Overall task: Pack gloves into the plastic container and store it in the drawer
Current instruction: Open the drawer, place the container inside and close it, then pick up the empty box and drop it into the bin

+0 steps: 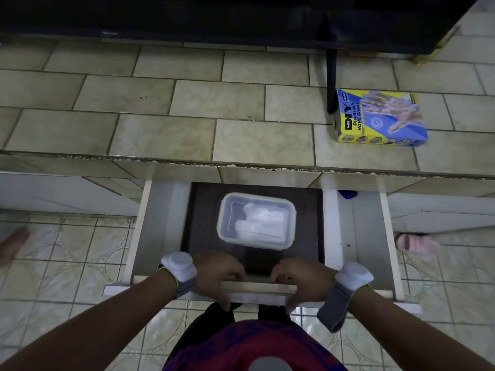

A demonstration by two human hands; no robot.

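A clear plastic container (256, 220) with its lid on lies on the dark bottom of the open drawer (160, 223), and white gloves show through the lid. Both of my hands grip the drawer's front panel (258, 289). My left hand (218, 275) holds it left of centre, fingers curled over the top edge. To its right, my right hand (304, 281) holds the same edge. Each wrist wears a grey strap with a white pod.
A blue and yellow disposable gloves box (380, 117) lies on the tiled counter (214, 108) at the right, beside a black stand leg (331, 76). A pink slipper (416, 243) sits on the floor right of the drawer. A blue item (347, 194) sits in the drawer's right compartment.
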